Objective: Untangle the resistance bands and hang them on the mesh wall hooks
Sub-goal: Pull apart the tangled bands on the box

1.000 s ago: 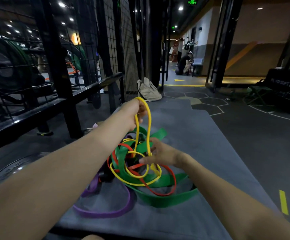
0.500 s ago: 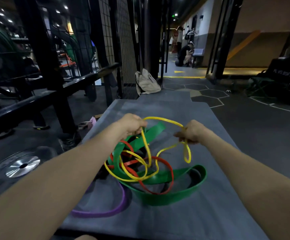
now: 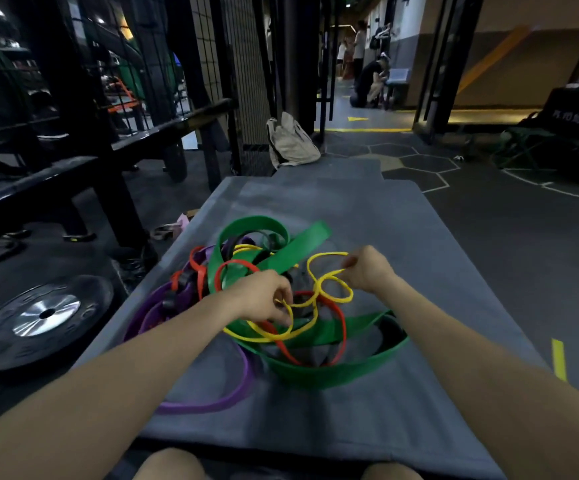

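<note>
A grey mat runs up the middle of the frame over dark gym flooring marked with pale hexagon outlines toward the upper right. In the upper left stands a black rack with wire mesh panels behind it, and one black weight plate with a shiny hub lies flat on the floor at the left edge. A beige bag slumps against the mesh at the far end of the mat, and people are gathered down the corridor at the top centre, too far off to make out. The resistance bands sit in one knotted heap at the centre of the mat: a wide green band looping round the outside, a purple band trailing to the lower left, a thin red band and a thin yellow band threaded through the middle; dark loops lie in there too, and how many bands each colour makes I cannot tell. Two hands work the yellow one: the left hand pinches a strand low over the heap, and the right hand pinches another loop, held up a little to the right.
</note>
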Available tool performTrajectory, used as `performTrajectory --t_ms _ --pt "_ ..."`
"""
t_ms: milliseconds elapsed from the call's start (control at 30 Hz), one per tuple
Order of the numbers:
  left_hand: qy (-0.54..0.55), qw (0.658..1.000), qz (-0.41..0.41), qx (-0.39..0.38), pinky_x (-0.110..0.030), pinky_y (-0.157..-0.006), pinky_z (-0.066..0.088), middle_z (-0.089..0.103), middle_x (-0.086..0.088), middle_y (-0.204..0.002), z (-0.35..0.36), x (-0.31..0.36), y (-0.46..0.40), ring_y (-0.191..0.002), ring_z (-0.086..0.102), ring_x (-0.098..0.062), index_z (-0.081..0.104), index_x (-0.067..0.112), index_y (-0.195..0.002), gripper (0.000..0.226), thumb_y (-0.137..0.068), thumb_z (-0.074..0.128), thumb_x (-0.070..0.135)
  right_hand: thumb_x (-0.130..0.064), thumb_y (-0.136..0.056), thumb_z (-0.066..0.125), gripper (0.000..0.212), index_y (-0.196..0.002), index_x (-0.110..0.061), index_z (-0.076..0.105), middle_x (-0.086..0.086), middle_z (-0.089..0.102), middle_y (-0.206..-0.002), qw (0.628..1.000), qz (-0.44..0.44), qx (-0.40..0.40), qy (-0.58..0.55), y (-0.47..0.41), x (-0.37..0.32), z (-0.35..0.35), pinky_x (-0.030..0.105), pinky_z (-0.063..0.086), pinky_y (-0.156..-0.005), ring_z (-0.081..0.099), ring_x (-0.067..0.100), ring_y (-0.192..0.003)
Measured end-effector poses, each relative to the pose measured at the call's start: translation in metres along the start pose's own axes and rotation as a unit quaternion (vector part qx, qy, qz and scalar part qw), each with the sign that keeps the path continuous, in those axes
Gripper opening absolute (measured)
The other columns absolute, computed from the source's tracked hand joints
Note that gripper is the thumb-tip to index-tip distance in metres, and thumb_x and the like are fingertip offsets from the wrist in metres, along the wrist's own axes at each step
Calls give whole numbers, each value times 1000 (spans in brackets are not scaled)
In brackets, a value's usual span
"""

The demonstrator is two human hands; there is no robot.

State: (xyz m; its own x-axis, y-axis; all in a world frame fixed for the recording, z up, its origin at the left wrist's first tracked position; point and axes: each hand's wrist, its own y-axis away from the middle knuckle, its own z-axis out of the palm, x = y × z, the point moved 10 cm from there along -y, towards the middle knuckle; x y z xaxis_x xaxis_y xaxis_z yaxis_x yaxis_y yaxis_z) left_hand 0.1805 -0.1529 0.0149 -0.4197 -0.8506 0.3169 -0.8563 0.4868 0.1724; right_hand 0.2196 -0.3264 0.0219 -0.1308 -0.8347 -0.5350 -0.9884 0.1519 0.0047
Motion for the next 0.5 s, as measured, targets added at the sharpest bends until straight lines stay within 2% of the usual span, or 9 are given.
performTrajectory --t_ms 100,233,300,400,500 --pt "-157 987 20 -32 -33 -91 39 53 3 -114 16 -3 18 -112 48 -17 58 26 -111 55 -66 76 50 -9 -79 67 17 -93 -3 72 12 71 -91 990 -114 -86 -2 29 -32 33 22 38 -64 54 12 -77" --pt "-231 971 32 57 -32 -92 36 53 4 -117 8 -11 34 -117 46 -17 55 28 -110 36 -77 68 34 -9 -78 71 21 -98 -3 70 9 68 -89 972 -162 -163 -38 58 -57 59 30 48 -80 58 14 -83" --pt "-232 965 41 117 -32 -92 37 52 4 -116 2 -12 44 -117 47 -17 56 28 -110 29 -82 62 31 -15 -79 72 26 -102 -3 68 12 68 -94 966 -185 -180 -24 69 -68 71 32 47 -82 56 14 -84" --pt "-172 968 17 181 -31 -92 39 50 4 -115 -9 -27 58 -116 45 -17 56 26 -110 29 -83 63 34 -33 -74 76 44 -107 -7 62 5 62 -99 963 -189 -191 11 80 -73 92 31 45 -79 58 20 -92" --pt "-104 971 -6 214 -32 -91 41 52 5 -113 -17 -41 71 -115 46 -16 60 23 -104 20 -85 61 30 -42 -67 78 68 -124 -15 53 10 50 -126 964 -178 -183 73 88 -74 110 32 42 -95 49 25 -116"
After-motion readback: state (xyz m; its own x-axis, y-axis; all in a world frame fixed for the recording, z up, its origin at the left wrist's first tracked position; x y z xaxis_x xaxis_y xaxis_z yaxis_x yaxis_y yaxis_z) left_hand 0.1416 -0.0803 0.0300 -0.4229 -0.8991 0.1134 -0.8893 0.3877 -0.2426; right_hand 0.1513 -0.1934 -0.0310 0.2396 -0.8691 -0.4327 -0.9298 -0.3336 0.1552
